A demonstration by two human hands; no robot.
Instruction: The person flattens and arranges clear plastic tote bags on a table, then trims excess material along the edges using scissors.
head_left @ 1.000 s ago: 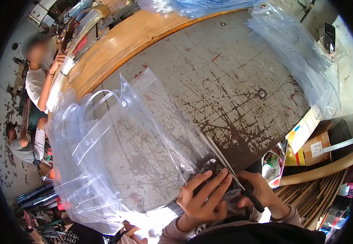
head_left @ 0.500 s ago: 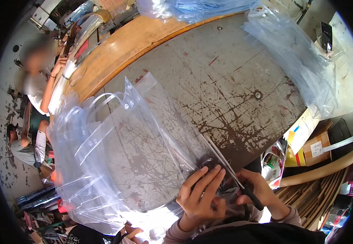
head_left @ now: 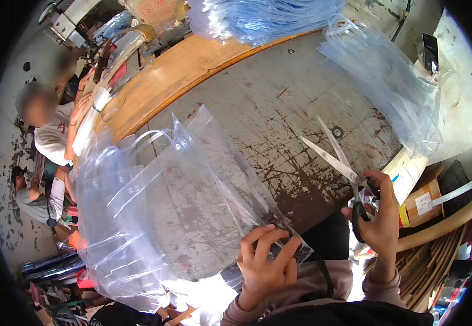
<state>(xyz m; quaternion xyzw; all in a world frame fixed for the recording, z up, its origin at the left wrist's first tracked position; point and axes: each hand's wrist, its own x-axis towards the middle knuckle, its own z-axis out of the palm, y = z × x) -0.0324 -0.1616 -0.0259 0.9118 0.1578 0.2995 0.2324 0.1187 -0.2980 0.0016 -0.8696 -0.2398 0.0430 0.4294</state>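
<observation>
My left hand has its bent fingers on the near end of a clear plastic bag, which lies flat on the scratched grey table. In my right hand is a pair of scissors, raised to the right of the bag. The blades are parted and point away from me, over the table; fingers are in the black handles. More clear plastic bags with loop handles and snap buttons are spread along the table's left side.
Clear plastic pieces lie at the far right, near a phone. Bluish plastic is heaped beyond the wooden edge. A cardboard box and a long tube are at right. Co-workers sit at left.
The scissors have moved up and right with my right hand, away from the bag's near end, and their blades have parted. My left hand has stayed on the bag.
</observation>
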